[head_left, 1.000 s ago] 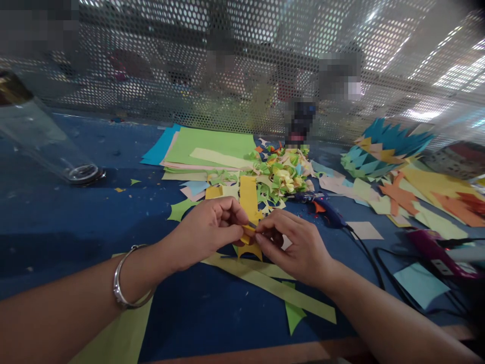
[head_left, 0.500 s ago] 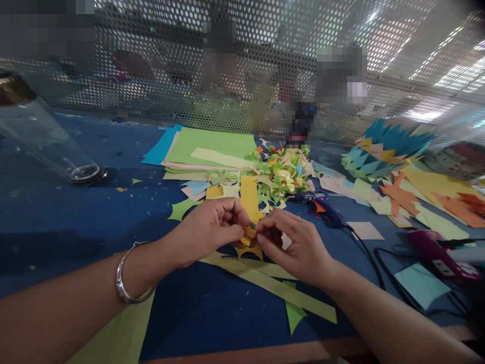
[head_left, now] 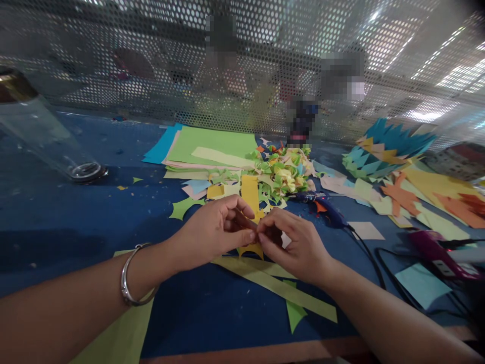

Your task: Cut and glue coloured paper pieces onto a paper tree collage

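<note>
My left hand (head_left: 222,227) and my right hand (head_left: 293,240) meet over the middle of the table, thumbs and fingertips pinched close together. A small folded piece of yellow paper was between them a moment ago; the fingers now cover nearly all of it. Just beyond the fingertips lies a yellow paper strip (head_left: 249,189). Below them shows a yellow scrap (head_left: 250,251) with curved cut edges. Long pale-green strips (head_left: 288,290) run across the table under my hands, beside a green pointed scrap (head_left: 295,311).
A glue gun (head_left: 329,211) lies to the right, its cable leading toward a purple power strip (head_left: 435,253). Behind are a paper stack (head_left: 215,141), a heap of cut scraps (head_left: 286,174) and a spiky blue-green paper piece (head_left: 386,149). A clear bottle (head_left: 45,136) stands left.
The fingers of my left hand have shifted and my hands are closer together. The small yellow paper, plainly visible before, is now mostly covered by the fingers.
</note>
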Demonstrator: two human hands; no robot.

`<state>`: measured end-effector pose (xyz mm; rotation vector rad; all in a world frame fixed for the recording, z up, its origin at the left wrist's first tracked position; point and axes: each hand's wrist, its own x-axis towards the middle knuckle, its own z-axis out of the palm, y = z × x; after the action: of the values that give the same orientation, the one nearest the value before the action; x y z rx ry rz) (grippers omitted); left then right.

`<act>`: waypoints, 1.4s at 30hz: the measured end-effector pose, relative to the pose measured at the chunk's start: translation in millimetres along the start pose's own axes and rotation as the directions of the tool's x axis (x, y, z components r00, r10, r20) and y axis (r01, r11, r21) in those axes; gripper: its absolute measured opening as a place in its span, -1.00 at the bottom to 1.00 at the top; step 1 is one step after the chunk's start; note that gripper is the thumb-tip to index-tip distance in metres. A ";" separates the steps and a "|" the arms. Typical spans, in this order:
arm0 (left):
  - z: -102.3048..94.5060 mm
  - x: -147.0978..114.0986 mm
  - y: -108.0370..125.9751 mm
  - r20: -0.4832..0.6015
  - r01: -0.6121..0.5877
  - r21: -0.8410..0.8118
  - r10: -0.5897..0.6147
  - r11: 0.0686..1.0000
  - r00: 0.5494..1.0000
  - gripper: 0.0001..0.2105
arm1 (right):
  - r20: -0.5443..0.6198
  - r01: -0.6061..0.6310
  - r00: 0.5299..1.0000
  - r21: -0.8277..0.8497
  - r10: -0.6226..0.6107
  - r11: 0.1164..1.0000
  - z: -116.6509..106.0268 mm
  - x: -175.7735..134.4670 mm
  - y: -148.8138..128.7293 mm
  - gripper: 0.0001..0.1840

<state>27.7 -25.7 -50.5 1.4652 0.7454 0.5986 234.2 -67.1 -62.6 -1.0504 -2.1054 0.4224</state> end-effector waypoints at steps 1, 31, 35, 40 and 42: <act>-0.7 0.1 -1.1 0.003 -0.005 0.000 0.005 1.000 1.000 -0.74 | 0.003 -0.003 1.000 -0.002 0.003 1.000 -0.1 0.2 -0.3 -0.91; -2.7 -1.6 4.6 -0.053 -0.088 0.190 0.100 0.978 0.994 -0.90 | -0.018 -0.084 0.996 -0.030 0.084 0.996 -0.4 -0.7 4.5 -0.87; -2.1 -3.8 6.8 -0.103 -0.137 0.396 0.192 0.908 0.976 -0.91 | -0.006 -0.092 0.996 -0.034 0.092 0.995 -0.2 -1.1 5.0 -0.88; -2.6 -4.0 6.0 -0.118 -0.163 0.396 0.227 0.904 0.967 -0.87 | -0.004 -0.087 0.996 -0.042 0.087 0.995 -0.3 -1.3 5.1 -0.90; -2.6 -4.0 6.1 -0.123 -0.165 0.393 0.229 0.905 0.966 -0.88 | -0.009 -0.084 0.996 -0.048 0.083 0.995 -0.1 -1.3 5.5 -0.90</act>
<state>23.6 -26.8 -44.0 1.8832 0.8842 0.7694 237.9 -64.8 -66.2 -1.1692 -2.0804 0.4099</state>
